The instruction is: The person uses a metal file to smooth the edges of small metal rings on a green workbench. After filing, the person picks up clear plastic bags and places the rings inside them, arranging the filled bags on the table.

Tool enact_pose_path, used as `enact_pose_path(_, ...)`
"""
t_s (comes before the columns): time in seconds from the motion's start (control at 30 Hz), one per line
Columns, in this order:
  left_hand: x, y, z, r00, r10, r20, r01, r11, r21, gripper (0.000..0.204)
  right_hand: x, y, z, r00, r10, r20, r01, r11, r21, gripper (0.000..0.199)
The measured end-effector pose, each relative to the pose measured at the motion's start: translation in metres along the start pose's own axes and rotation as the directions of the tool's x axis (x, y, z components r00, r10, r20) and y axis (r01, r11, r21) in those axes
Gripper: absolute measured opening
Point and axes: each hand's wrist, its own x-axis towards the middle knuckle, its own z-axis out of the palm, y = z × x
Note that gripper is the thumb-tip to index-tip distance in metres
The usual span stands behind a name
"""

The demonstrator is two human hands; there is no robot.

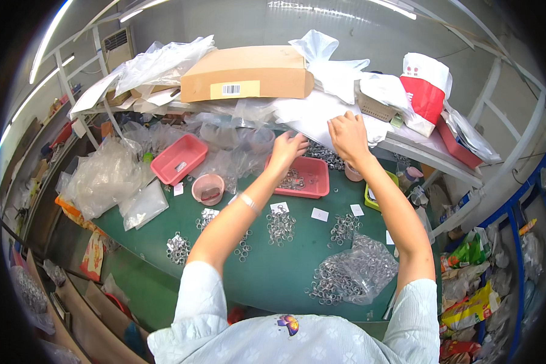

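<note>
Loose metal rings (293,180) lie inside a pink tray (309,194) toward the back of the table, below the person's 2 hands. The left hand (290,148), blurred, hangs over the tray's rear edge; whether its bent fingers grip anything, I cannot tell. The right hand (349,136) is raised beside it, in front of the shelf edge, fingers drawn together; I cannot tell whether a small piece sits between them.

Small white cards, including a plain-looking card (320,214), lie by the ring piles, their marks too small to read. A barcode sits on the yellow label (235,90) of a cardboard box (242,70), and a red and white bag (423,94) carries printing.

The green table (249,291) bears several ring piles, such as the middle pile (281,229), plus a clear bag of rings (361,273) at the right front, a round pink bowl (208,189) and a 2nd pink tray (179,159). Crumpled clear plastic (109,176) covers the left rear. Around stand metal frames and stocked racks, under strip lights.

The shelf (406,151) overhangs the table's back, limiting height there. Green surface shows between the piles and the front edge, left of the clear bag.
</note>
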Motion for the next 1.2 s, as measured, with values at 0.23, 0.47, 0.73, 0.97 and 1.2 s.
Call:
enact_pose_path(0.23, 0.068, -0.005, 0.031, 0.975, -0.065, -0.213, 0.042, 0.993, -0.11, 0.034, 0.028, 0.001, -0.041, 0.955, 0.079, -0.286, -0.04, 0.99, 0.138, 0.021)
enact_pose_path(0.47, 0.056, 0.033, 0.037, 0.976, 0.213, 0.044, -0.215, 0.976, 0.038, 0.035, 0.059, -0.003, -0.143, 0.768, 0.378, -0.517, -0.176, 0.9, 0.398, 0.024)
enact_pose_path(0.73, -0.005, 0.003, -0.008, 0.997, -0.044, 0.064, 0.044, 0.999, -0.004, 0.053, -0.038, -0.002, -0.143, 0.677, 0.736, 0.012, -0.503, 0.451, 0.737, 0.03)
enact_pose_path(0.97, -0.275, -0.064, 0.013, 0.672, -0.343, 0.657, 0.735, 0.422, -0.531, 0.097, -0.212, -0.081, -0.103, 0.56, 0.574, 0.597, -0.787, 0.144, 0.6, 0.028)
enact_pose_path(1.2, -0.413, -0.11, -0.045, 0.908, -0.417, -0.045, 0.268, 0.659, -0.703, 0.028, -0.276, -0.168, -0.075, 0.463, 0.29, 0.838, -0.807, -0.254, 0.534, 0.02)
